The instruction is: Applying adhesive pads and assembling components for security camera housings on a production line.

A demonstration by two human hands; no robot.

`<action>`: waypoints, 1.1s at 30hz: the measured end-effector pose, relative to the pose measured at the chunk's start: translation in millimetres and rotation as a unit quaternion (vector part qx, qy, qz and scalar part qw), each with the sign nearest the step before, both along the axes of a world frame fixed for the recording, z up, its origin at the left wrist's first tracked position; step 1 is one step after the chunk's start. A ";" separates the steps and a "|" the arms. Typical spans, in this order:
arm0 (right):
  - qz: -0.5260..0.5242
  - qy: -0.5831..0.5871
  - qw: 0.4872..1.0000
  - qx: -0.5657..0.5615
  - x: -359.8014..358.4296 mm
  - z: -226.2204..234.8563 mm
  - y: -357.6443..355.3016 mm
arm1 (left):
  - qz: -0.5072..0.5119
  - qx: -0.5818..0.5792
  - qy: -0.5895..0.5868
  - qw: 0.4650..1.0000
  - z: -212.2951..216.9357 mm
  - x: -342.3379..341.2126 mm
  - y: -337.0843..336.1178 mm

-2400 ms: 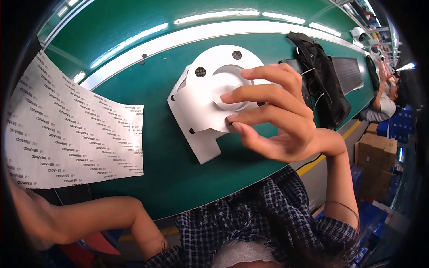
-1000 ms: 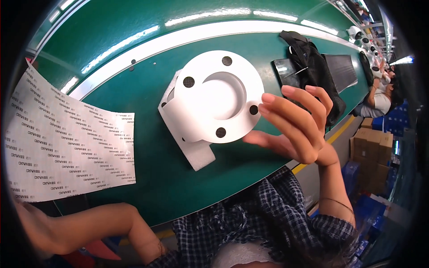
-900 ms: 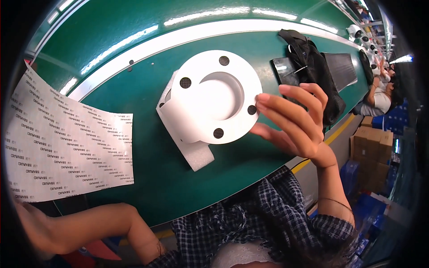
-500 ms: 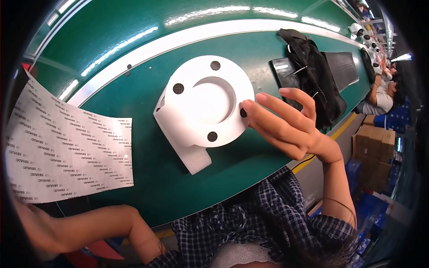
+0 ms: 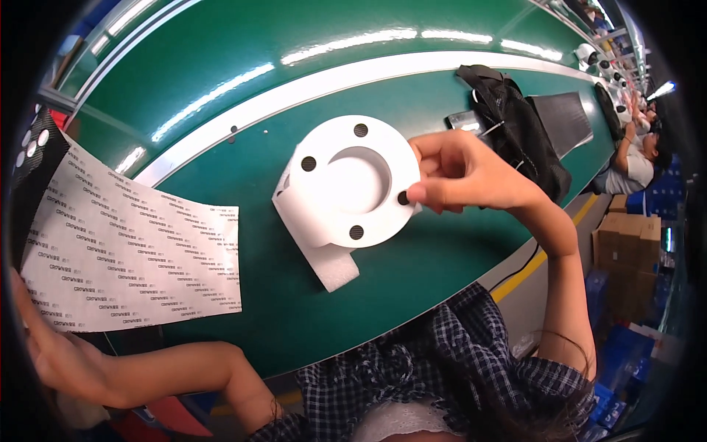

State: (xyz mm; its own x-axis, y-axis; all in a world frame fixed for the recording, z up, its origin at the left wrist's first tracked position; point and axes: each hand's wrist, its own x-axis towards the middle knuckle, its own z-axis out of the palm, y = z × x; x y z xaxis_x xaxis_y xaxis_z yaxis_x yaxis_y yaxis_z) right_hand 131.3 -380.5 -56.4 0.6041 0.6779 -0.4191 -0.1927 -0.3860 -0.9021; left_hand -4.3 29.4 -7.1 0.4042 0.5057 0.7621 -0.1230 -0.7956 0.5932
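Note:
A white round housing [image 5: 379, 158] with a circular recess lies at the middle of the bench, on a white foam strip [image 5: 335, 272]. Several round black pads are stuck round its rim. My right hand [image 5: 460, 173] is closed on the housing's right edge, its thumb pressing the black pad there [image 5: 403, 197] and its fingers curled over the rim. At the far left, my left hand [image 5: 55, 353] grips a printed white backing sheet [image 5: 147, 258] by its lower left side; some of its fingers are cut off by the picture's rim. The sheet's upper left corner curls over, showing a black face [image 5: 40, 158] with white round spots.
The green bench [image 5: 250, 324] has a white raised strip [image 5: 294, 88] along its far side. Back right lie a black mesh bag [image 5: 519, 132], a dark flat case [image 5: 465, 120] and a grey sheet [image 5: 563, 121]. Cardboard boxes [image 5: 626, 243] and a seated co-worker [image 5: 633, 158] are beyond.
My right hand has gone from loosely spread fingers at the rim to a grip, thumb on the right-hand black pad. The whole view has shifted slightly; the sheet's black corner now shows.

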 end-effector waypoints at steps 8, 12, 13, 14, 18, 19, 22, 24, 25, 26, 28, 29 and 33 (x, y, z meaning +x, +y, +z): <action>0.131 0.074 0.987 -0.053 23.3 7.8 0.9 | 0.029 -0.089 -0.015 0.995 -8.9 -9.2 2.3; 0.127 0.020 0.991 -0.031 61.4 16.7 22.4 | -0.010 -0.116 -0.055 0.992 -13.7 -2.8 -6.0; 0.140 0.017 0.989 -0.035 66.3 19.8 28.3 | -0.016 -0.137 -0.059 0.989 -13.6 2.1 -16.1; 0.156 0.007 0.987 -0.026 70.0 13.4 32.8 | -0.018 -0.156 -0.059 0.986 -12.7 4.3 -22.1; 0.195 -0.055 0.979 0.007 79.1 2.2 29.9 | -0.004 -0.165 -0.065 0.984 -5.2 9.5 -40.1; 0.184 -0.045 0.982 0.002 80.8 3.1 25.1 | 0.001 -0.176 -0.046 0.983 -9.0 13.2 -40.8; 0.211 -0.012 0.977 0.004 75.9 8.0 34.9 | -0.009 -0.160 -0.071 0.985 -0.3 6.0 -44.6; 0.243 0.013 0.970 -0.003 79.3 4.6 38.9 | -0.019 -0.148 -0.087 0.985 -1.5 5.7 -45.4; 0.267 0.001 0.964 -0.008 81.8 1.0 41.6 | -0.016 -0.159 -0.074 0.984 -2.0 2.6 -45.5; 0.277 0.019 0.961 -0.013 80.3 2.0 45.9 | -0.012 -0.170 -0.060 0.984 -1.6 0.2 -46.7; 0.306 0.082 0.948 -0.010 90.1 -1.5 40.0 | -0.061 -0.182 -0.061 0.979 -7.0 13.3 -55.1; 0.329 0.097 0.939 -0.033 95.3 1.6 39.0 | -0.098 -0.185 -0.064 0.976 -7.1 19.7 -59.2; 0.425 0.007 0.901 -0.087 92.1 37.1 52.8 | -0.103 -0.166 -0.085 0.977 -3.5 27.0 -68.1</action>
State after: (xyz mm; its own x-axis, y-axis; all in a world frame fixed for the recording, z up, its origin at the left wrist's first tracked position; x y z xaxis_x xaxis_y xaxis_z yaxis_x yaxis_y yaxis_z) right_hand 223.4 -327.6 -19.2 -0.1089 0.8164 -0.5671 0.2274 -0.5349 -0.8137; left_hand 22.7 -38.7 -10.5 0.4051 0.6578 0.6349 -0.3803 -0.5103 0.7713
